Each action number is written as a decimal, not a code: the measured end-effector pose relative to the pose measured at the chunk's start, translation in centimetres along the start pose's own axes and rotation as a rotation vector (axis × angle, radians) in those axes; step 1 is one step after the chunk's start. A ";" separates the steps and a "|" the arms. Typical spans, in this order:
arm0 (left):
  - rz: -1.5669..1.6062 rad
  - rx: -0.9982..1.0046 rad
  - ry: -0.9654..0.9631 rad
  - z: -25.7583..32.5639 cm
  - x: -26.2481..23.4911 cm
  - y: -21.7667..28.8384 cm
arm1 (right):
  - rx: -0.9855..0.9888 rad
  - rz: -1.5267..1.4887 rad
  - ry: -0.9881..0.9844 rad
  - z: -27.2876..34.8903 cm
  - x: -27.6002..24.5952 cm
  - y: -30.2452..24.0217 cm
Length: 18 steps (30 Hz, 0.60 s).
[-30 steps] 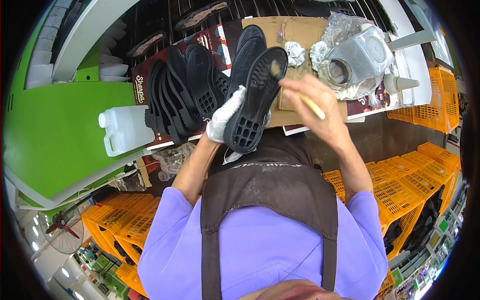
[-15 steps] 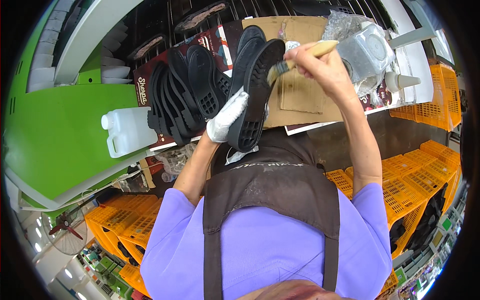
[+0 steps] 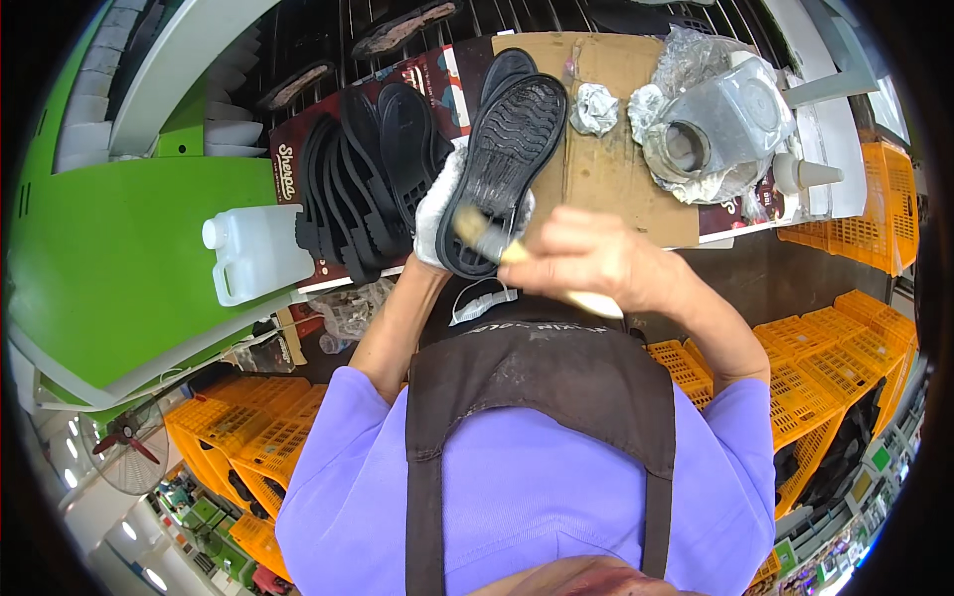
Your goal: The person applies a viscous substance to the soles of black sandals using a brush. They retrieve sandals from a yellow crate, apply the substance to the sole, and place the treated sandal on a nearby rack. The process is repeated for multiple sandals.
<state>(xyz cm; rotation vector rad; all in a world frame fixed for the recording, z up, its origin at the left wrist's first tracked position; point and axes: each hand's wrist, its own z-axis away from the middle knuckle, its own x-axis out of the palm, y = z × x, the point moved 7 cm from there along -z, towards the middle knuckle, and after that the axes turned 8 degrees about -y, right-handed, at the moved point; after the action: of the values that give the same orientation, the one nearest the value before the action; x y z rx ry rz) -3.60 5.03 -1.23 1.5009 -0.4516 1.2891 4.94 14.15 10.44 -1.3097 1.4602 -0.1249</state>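
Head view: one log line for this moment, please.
left hand: gloved, holds sole tread up | right hand: holds brush, bristles on sole heel | stacked soles beside | jug left

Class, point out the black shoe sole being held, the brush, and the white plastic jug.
black shoe sole (image 3: 509, 149), head view, middle of tread
brush (image 3: 475, 230), head view, bristle end
white plastic jug (image 3: 256, 253), head view, side wall

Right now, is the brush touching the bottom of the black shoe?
Yes. The right hand holds the brush with its tip pressed on the black shoe sole, which the gloved left hand holds up.
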 end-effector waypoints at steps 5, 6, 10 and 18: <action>-0.064 -0.048 -0.115 0.0 0.3 0.0 | -0.019 -0.122 -0.017 0.5 -0.6 1.8; 0.028 0.016 0.053 0.7 -0.9 0.4 | 0.028 -0.022 0.026 0.8 -1.8 2.8; 0.324 -0.189 -0.002 1.4 -1.2 -2.1 | 0.239 0.266 0.304 2.1 -5.2 6.6; -0.038 -0.034 -0.058 -0.1 -2.3 -0.3 | 0.386 -0.171 0.257 -0.3 -1.9 1.2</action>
<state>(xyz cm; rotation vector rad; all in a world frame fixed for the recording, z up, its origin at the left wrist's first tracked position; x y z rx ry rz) -4.20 4.51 -3.40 1.5147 -0.4781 1.2059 3.50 15.89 10.92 -1.1245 1.4434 -0.6761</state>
